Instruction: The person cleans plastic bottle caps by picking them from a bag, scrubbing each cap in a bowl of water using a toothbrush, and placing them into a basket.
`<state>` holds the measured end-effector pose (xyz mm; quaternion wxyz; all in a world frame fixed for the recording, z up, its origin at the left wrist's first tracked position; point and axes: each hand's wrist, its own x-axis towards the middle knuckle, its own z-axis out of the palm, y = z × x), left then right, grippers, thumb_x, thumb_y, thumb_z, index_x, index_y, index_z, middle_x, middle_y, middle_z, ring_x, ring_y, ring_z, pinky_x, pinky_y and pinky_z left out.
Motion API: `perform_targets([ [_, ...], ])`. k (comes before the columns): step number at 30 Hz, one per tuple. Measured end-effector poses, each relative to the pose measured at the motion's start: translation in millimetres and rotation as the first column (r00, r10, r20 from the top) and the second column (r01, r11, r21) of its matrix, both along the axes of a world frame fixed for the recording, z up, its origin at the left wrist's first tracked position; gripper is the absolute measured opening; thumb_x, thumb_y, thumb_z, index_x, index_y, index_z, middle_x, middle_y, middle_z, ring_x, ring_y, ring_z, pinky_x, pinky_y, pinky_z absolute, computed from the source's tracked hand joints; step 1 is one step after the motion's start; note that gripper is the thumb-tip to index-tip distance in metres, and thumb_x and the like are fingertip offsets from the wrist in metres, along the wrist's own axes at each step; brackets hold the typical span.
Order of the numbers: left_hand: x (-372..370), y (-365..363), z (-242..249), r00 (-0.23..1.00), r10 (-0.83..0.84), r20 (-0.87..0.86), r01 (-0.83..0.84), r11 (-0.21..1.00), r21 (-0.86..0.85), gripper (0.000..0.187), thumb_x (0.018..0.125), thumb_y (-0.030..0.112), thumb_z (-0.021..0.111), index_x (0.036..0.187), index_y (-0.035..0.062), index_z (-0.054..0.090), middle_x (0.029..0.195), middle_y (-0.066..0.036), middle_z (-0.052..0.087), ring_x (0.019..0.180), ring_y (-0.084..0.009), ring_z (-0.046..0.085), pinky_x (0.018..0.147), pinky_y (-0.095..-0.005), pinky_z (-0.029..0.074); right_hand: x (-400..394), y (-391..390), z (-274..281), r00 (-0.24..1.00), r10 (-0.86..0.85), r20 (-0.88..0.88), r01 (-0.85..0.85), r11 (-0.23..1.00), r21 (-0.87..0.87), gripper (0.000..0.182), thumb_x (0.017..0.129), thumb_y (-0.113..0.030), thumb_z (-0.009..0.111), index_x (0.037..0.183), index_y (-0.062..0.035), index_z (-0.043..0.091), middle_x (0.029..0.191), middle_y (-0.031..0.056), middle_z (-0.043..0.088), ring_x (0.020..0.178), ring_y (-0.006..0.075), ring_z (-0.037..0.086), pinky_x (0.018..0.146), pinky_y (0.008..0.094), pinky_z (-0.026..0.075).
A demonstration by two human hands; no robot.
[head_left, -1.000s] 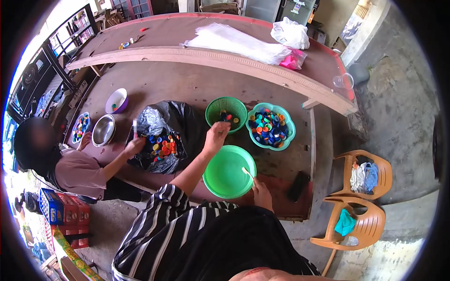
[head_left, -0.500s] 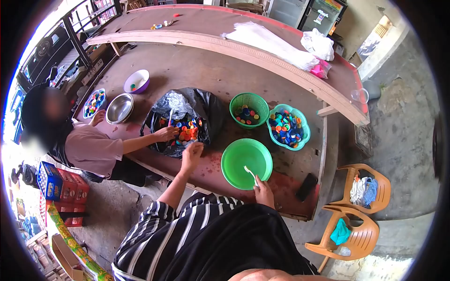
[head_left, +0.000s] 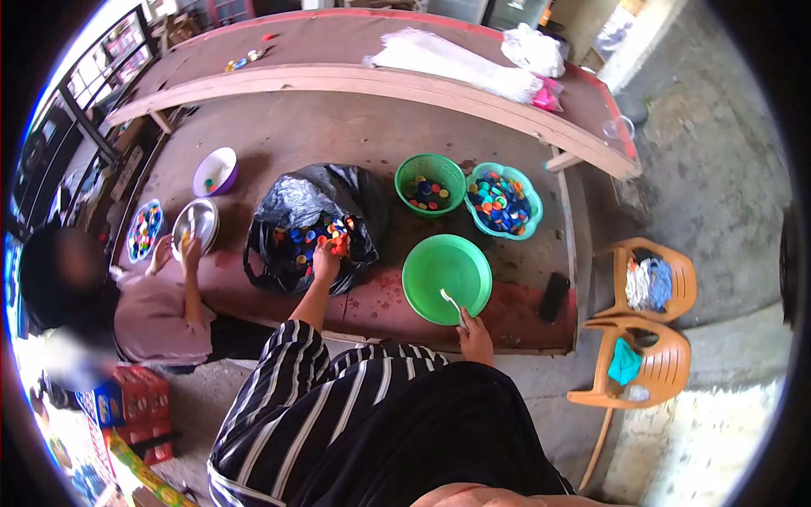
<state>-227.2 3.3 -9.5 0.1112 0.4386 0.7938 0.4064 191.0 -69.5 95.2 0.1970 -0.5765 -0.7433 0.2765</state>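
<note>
Reaching into the black bag (head_left: 317, 224), the left hand (head_left: 325, 260) closes on bottle caps (head_left: 314, 239) heaped there, though its grip is too small to read; the right hand (head_left: 475, 331) grasps a white stick (head_left: 452, 302) over the empty green basin (head_left: 446, 279). Sorting looks mid-pick; next, a cap goes to the green basket (head_left: 429, 184) or teal basket (head_left: 502, 200). Beside them, another person's hand (head_left: 191, 247) touches a steel bowl (head_left: 195, 223).
</note>
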Motion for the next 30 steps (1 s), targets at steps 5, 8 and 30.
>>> perform_targets([
  [5, -4, 14, -18, 0.991, -0.052, -0.124, 0.042, 0.996, -0.082, 0.022, 0.075, 0.019, 0.071, 0.088, 0.0012, 0.067, 0.091, -0.021, 0.065, 0.090, -0.0382, 0.062, 0.079, -0.0451, 0.049, -1, -25, 6, 0.987, -0.161, -0.026, 0.160, 0.986, -0.041, 0.048, 0.089, -0.013, 0.058, 0.137, -0.0141, 0.049, 0.101, 0.0151, 0.056, 0.093, 0.0388, 0.058, 0.077, 0.0465, 0.047],
  [8, -21, 20, -49, 0.990, -0.096, -0.103, 0.088, 0.993, -0.080, 0.029, 0.067, 0.018, 0.080, 0.087, 0.0019, 0.067, 0.085, -0.020, 0.065, 0.088, -0.0374, 0.063, 0.078, -0.0444, 0.050, -4, -36, 10, 0.974, -0.225, -0.033, 0.224, 0.974, -0.036, 0.051, 0.086, -0.007, 0.060, 0.136, -0.0112, 0.050, 0.097, 0.0161, 0.056, 0.090, 0.0381, 0.058, 0.077, 0.0435, 0.046],
  [30, 40, -56, 100, 0.249, -0.321, 0.914, -0.017, 0.942, 0.335, 0.025, 0.096, 0.023, 0.059, 0.113, 0.0041, 0.062, 0.092, -0.002, 0.063, 0.081, -0.0101, 0.060, 0.075, -0.0251, 0.051, -55, 63, -32, 0.935, 0.081, 0.345, -0.049, 0.994, -0.102, 0.045, 0.086, -0.005, 0.047, 0.130, -0.0121, 0.052, 0.118, 0.0153, 0.057, 0.096, 0.0384, 0.062, 0.080, 0.0475, 0.051],
])
